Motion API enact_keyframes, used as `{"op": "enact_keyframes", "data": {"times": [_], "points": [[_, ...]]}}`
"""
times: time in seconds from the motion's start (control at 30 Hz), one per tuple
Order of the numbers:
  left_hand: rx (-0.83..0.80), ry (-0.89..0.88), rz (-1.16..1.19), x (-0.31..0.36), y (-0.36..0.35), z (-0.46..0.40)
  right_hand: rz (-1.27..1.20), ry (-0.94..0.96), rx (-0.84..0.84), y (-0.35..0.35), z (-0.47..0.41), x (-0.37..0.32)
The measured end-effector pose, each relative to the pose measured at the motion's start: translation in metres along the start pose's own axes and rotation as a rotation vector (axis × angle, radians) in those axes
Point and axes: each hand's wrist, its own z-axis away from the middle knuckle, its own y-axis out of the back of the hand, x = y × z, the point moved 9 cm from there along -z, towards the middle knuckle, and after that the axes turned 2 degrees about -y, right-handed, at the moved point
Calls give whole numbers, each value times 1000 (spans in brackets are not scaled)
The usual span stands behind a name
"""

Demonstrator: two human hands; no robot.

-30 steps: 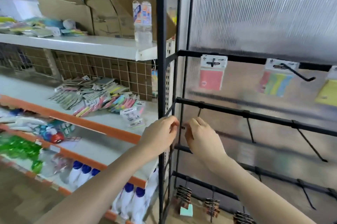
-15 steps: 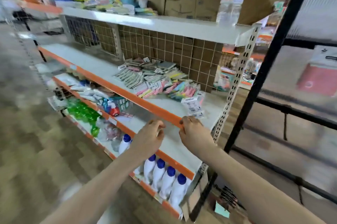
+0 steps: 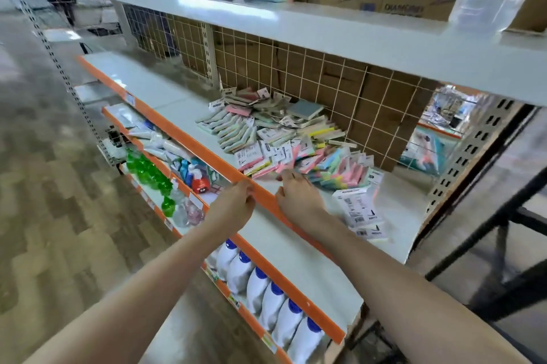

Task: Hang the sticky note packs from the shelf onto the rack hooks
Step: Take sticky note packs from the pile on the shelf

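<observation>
A: Entry — where is the stock?

B: The sticky note packs [image 3: 284, 141] lie in a loose heap on the middle shelf [image 3: 165, 97], against the wire grid back. A few more packs [image 3: 359, 211] lie face-down nearer the shelf's right end, barcodes up.

A: Handling estimate?

B: Judged light — small paper pads in clear sleeves with a card header. The pad should be stiff enough to pinch; the film is probably slippery, and the header could bend or tear. Best hold, I judge: thumb and fingers across the pad body just below the header, leaving the hang hole free for the hook.

A: Right hand?

B: The right hand [image 3: 299, 197] is over the shelf at the heap's near edge, fingers loosely curled, fingertips at a pink pack [image 3: 285, 166]. Touching or just short of it: cannot tell. It grips nothing that I can see.

A: Left hand?

B: The left hand [image 3: 236, 205] is at the shelf's orange front edge [image 3: 207, 153], fingers curled, holding no pack. Only the rack frame [image 3: 485, 221] shows, at far right.
</observation>
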Motion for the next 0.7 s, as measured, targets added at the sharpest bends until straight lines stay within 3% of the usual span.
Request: {"op": "enact_keyframes", "data": {"times": [0.4,0.57,0.7], "points": [[27,55,2,-41,-6,-94,121,189,29,-47,-85,-14],[-60,-76,-4,-47,-24,-137,76,104,49,-63,-106,-6],[-86,-193,-92,-58,-34,-155,199,81,144,-61,-106,-9]]}}
